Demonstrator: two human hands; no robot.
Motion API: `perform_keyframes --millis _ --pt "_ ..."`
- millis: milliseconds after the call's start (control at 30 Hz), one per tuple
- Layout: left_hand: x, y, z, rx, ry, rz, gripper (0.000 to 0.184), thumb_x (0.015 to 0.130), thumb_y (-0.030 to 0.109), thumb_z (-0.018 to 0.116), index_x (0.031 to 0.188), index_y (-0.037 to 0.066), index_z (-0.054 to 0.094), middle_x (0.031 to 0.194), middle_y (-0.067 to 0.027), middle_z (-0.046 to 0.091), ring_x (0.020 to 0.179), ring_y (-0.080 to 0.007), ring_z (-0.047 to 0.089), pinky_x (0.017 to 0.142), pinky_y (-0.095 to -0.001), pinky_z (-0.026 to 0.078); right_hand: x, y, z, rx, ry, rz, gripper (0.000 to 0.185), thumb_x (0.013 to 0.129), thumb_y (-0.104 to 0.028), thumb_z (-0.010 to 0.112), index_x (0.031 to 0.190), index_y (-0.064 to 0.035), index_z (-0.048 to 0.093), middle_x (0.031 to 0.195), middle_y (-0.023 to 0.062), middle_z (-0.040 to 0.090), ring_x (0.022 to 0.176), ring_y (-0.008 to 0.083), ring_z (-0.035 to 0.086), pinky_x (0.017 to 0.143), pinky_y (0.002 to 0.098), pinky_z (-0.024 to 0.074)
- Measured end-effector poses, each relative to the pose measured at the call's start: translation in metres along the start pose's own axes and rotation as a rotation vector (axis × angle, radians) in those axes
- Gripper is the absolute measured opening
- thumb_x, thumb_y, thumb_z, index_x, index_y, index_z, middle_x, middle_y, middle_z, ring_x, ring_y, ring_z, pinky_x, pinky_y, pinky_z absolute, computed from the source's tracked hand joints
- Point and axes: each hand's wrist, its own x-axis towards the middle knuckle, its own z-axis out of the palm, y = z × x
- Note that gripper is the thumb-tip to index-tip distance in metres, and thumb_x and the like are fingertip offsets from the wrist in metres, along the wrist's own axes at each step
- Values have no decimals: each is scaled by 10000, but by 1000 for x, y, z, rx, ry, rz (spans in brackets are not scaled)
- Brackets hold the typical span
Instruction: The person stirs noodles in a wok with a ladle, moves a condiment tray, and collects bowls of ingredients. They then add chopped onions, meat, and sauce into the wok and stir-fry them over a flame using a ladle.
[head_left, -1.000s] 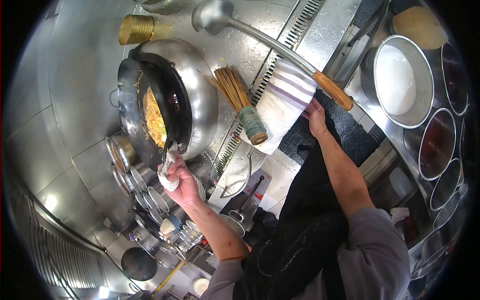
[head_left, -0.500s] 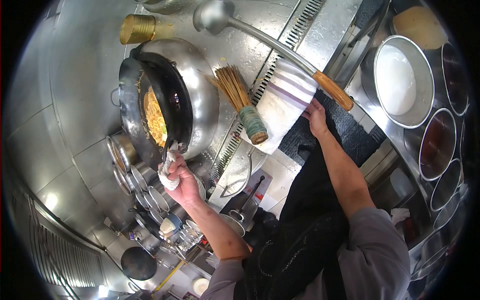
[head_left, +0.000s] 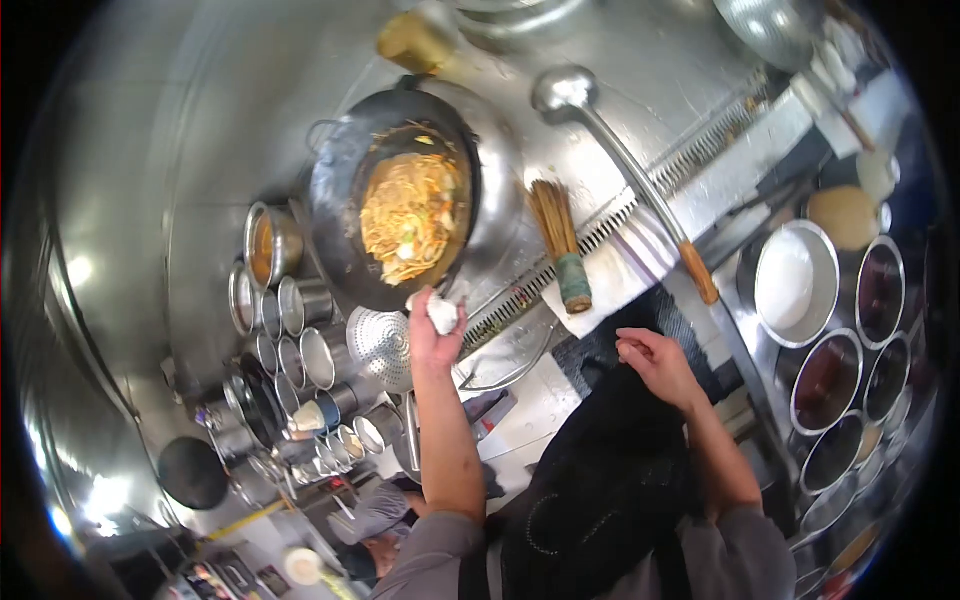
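My left hand (head_left: 437, 335) is closed round a folded white cloth (head_left: 442, 313) at the near rim of a black wok (head_left: 335, 245). The cloth covers the place where the hand grips the wok. Inside the wok lie yellow-brown, noodle-like strips (head_left: 410, 215) with a few paler and green bits. The wok is tilted toward me, its inside facing up. My right hand (head_left: 662, 368) hovers in front of my black apron, fingers curled together with nothing visible in them. Closest to it are a striped white towel (head_left: 610, 275) and a bamboo brush (head_left: 560, 240) with a green-wrapped handle.
A long ladle (head_left: 630, 150) with a wooden handle crosses the steel counter. Metal pots with white (head_left: 795, 280) and dark red (head_left: 828, 380) contents stand at right. A perforated skimmer (head_left: 380, 345) and several steel containers (head_left: 320, 355) sit at left. Another person (head_left: 385, 525) is farther back.
The wok has tipped so its food faces me, with my left hand still on the cloth. My right hand has come away from the striped towel toward my body. The camera view has shifted.
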Motion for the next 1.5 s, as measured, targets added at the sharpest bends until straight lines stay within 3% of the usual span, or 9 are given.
perform_keyframes --millis 133,300,400,600,767,800,933,1200,1500 --pt "-19 1 18 -15 -23 -23 225 965 263 681 1124 120 609 1068 -108 693 973 -305 680 813 -453 624 51 -91 -25 -684 500 -566 330 914 -31 660 1241 10 649 1019 198 649 904 393 649 822 448 536" --pt "13 -1 4 -71 -122 63 175 952 153 641 1092 60 592 1016 -117 666 916 -292 689 833 -501 629 132 -41 -66 -1120 410 -271 606 865 -85 666 1442 -5 497 1191 274 583 960 494 634 905 523 522" --pt "22 -6 1 -110 -65 118 152 905 53 609 1043 -6 585 944 -133 663 812 -316 709 701 -482 622 132 -67 -78 -957 216 -157 672 837 -80 679 1464 33 466 1233 332 604 1078 529 628 971 518 514" --pt "45 -6 -19 -27 57 289 273 876 36 599 1147 7 574 1002 -120 659 836 -262 685 706 -424 599 147 -80 -105 -857 147 -219 664 874 -101 665 1467 93 435 1237 403 620 1197 519 603 1011 497 500" --pt "26 -6 -12 -142 -94 161 326 975 87 578 1275 -26 519 1100 -177 666 919 -330 716 789 -501 638 102 -117 -79 -892 175 -421 554 1009 -212 593 1453 93 460 948 379 673 885 514 696 771 520 530" --pt "32 -6 -16 -160 -97 161 326 975 87 578 1275 -26 519 1100 -177 666 919 -330 716 789 -501 638 77 -151 -54 -864 148 -268 552 1010 -213 595 1465 72 464 898 352 680 834 497 693 765 517 529" --pt "39 -4 -21 -262 -285 94 286 965 86 590 1224 -32 553 1038 -150 679 887 -304 714 777 -452 630 69 -194 12 -839 -13 -267 565 1008 -226 605 1495 21 459 917 323 690 859 465 701 806 486 536" --pt "61 -15 -23 -76 -45 222 271 886 57 618 1126 -50 552 966 -159 659 765 -276 699 592 -431 588 136 -195 166 -1333 -301 -365 593 1017 -304 535 1574 -177 377 1016 326 695 1004 498 673 937 579 513" --pt "6 -26 -30 -152 -149 266 228 971 90 550 1156 -14 468 1021 -165 667 801 -272 721 574 -419 600 95 -256 128 -1589 -271 -371 599 993 -263 543 1571 -208 394 964 294 708 909 505 685 846 596 536"
